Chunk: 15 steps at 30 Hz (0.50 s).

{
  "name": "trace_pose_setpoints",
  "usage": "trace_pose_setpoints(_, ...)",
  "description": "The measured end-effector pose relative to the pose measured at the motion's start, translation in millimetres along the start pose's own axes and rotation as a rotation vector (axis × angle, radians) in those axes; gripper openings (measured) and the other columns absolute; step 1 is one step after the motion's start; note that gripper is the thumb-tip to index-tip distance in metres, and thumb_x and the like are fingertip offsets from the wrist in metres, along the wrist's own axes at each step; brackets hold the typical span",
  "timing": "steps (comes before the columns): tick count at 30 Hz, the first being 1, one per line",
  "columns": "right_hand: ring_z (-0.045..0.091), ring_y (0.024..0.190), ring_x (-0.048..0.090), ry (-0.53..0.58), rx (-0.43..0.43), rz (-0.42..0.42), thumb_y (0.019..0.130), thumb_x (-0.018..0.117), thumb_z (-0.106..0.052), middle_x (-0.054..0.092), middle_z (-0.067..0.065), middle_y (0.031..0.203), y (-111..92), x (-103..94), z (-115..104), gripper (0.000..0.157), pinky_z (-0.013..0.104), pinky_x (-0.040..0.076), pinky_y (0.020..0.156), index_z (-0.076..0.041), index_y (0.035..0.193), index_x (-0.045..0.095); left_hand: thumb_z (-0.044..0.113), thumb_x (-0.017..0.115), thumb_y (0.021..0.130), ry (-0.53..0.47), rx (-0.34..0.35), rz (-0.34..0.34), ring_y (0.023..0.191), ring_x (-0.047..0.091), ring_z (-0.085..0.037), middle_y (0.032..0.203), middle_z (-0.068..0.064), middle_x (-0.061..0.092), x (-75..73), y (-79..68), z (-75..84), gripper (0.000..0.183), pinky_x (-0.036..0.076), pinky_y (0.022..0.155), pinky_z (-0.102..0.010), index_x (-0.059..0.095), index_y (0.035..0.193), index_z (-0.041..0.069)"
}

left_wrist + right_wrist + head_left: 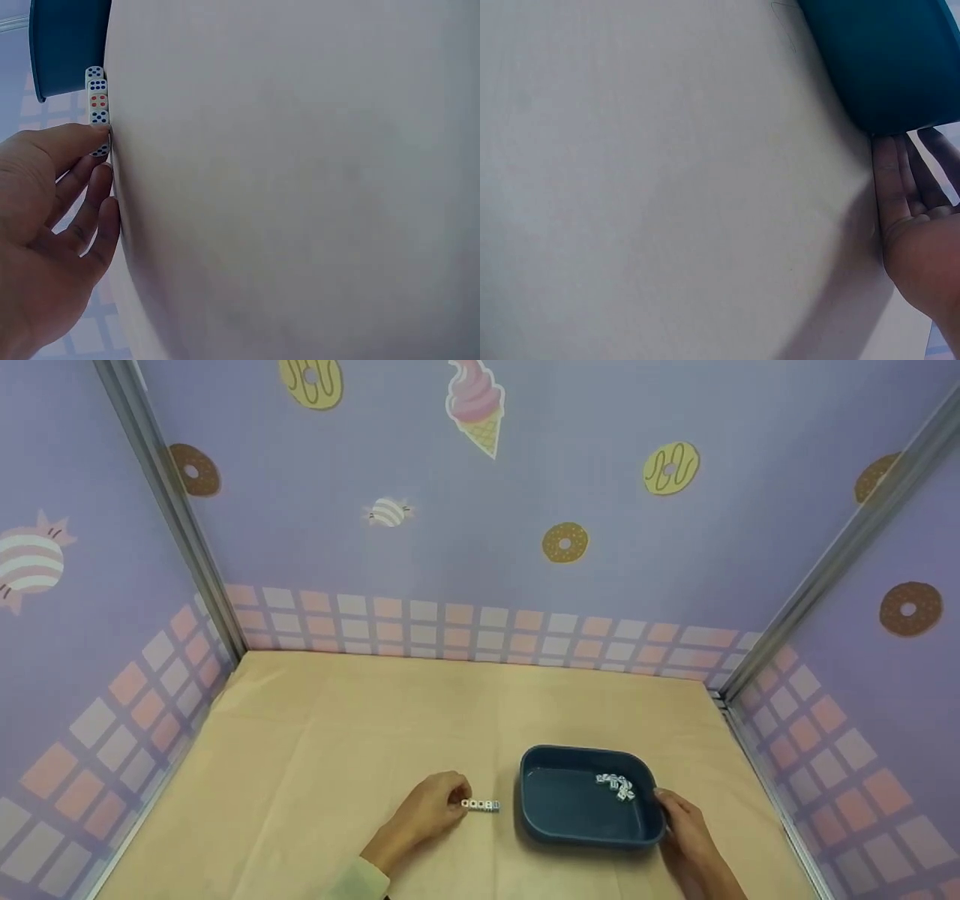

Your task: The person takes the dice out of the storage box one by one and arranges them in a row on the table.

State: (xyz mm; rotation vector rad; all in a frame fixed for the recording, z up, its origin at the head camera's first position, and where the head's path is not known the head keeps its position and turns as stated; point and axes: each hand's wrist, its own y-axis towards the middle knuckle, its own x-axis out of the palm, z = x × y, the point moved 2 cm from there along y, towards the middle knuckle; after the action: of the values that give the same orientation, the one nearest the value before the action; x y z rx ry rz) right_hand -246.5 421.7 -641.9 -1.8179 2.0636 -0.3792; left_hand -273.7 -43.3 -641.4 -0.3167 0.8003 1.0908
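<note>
White blue- and red-dotted dice (98, 101), dark-blue tray (562, 806)

Left hand (431, 807) pinches — thumb (71, 141) forward; right hand's (688, 831) fingers (889, 180) seemingly straight — partly hidden.

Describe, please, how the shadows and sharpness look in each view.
Head view: fairly even light, loose dice in the tray too soft to read; left wrist view: pips legible on the row of dice; right wrist view: a broad shadow slants across the table surface beside the right hand.
</note>
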Motion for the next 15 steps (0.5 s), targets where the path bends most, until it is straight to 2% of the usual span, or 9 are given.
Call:
trace_pose_setpoints(7,0.038,0.160,0.017,0.022,-0.031,0.004,0.112,0.049,-0.037,0.029,0.025,0.169,1.3,0.3,0.7,0.062,0.056,0.010,0.129,0.005,0.157,0.042,0.005,0.080,0.091,-0.014,-0.004,-0.010,0.091,0.064,-0.013,0.099,0.006,0.067,-1.2,1.0,-1.3,0.016,0.056,0.083,-0.031,0.072,0.101,0.014)
trace_pose_setpoints(15,0.043,0.159,0.015,-0.035,-0.009,0.030,0.112,0.048,-0.039,0.021,0.029,0.170,6.8,0.2,0.1,0.070,0.056,0.015,0.128,0.006,0.161,0.031,0.005,0.079,0.091,-0.033,-0.001,-0.027,0.093,0.063,-0.016,0.100,0.004,0.065,-2.2,0.6,-1.9,0.016,0.054,0.085,-0.030,0.072,0.103,0.013)
